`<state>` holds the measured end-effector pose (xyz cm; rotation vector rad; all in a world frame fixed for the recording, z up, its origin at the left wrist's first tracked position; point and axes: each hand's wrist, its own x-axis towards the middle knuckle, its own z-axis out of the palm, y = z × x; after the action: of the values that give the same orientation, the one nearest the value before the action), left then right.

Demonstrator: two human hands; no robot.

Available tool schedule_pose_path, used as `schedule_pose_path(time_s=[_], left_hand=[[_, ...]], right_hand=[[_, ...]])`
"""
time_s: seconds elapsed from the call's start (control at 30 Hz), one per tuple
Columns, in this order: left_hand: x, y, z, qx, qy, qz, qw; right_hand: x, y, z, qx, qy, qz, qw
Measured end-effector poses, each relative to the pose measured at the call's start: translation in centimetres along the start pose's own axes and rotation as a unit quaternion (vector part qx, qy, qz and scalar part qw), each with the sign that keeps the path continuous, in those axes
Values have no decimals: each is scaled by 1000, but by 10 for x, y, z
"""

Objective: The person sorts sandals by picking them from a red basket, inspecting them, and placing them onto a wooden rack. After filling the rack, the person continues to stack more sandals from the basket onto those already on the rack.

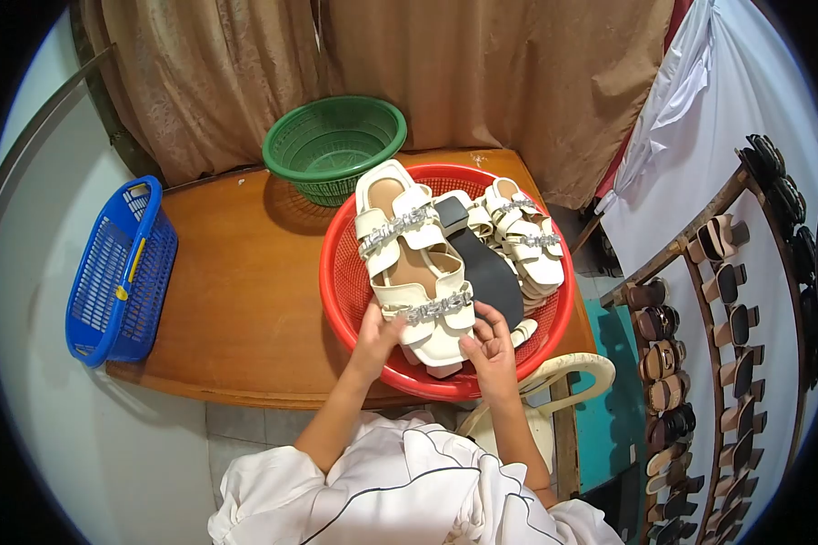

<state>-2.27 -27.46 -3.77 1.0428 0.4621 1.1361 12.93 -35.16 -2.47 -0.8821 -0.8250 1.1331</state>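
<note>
A pair of white sandals (445, 341) with jeweled straps and tan insoles is held over a red basket (334, 263). One sandal lies nearer me, overlapping the other behind it. My left hand (374, 338) grips the left side of the near sandal, its thumb by the strap and some fingers hidden beneath. At that sandal's right front edge, my right hand (493, 352) pinches with thumb and fingers. More white sandals (536, 245) are piled in the basket, one turned with its black sole (486, 272) up.
The basket stands on a wooden table (236, 291). Behind it is a green basin (327, 136), and a blue basket (123, 272) sits at the left edge. A cream plastic chair (563, 372) is close by on the right. Racks of footwear (668, 359) line the right side.
</note>
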Motion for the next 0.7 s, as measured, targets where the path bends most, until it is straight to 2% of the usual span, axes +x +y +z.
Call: schedule_pose_path(time_s=[0.1,0.17,0.27,0.3,0.43,0.6,0.7], left_hand=[[16,13,2,-207,82,-51,973],[26,16,4,-335,70,-73,937],[18,10,15,-349,83,-98,928],[16,2,17,-304,129,-80,940],[5,-9,25,-349,130,-74,925],[-2,-12,45,-379,110,-87,915],[-3,-14,54,-373,77,-101,919]], right_hand=[[-12,3,-11,7,-15,27,1000],[-20,9,-22,18,-40,30,999],[-39,19,-34,51,-60,28,997],[-44,21,-36,66,-67,23,995],[-69,16,-44,93,-111,38,989],[-81,23,-55,64,-40,67,995],[-91,30,-69,70,-48,46,995]])
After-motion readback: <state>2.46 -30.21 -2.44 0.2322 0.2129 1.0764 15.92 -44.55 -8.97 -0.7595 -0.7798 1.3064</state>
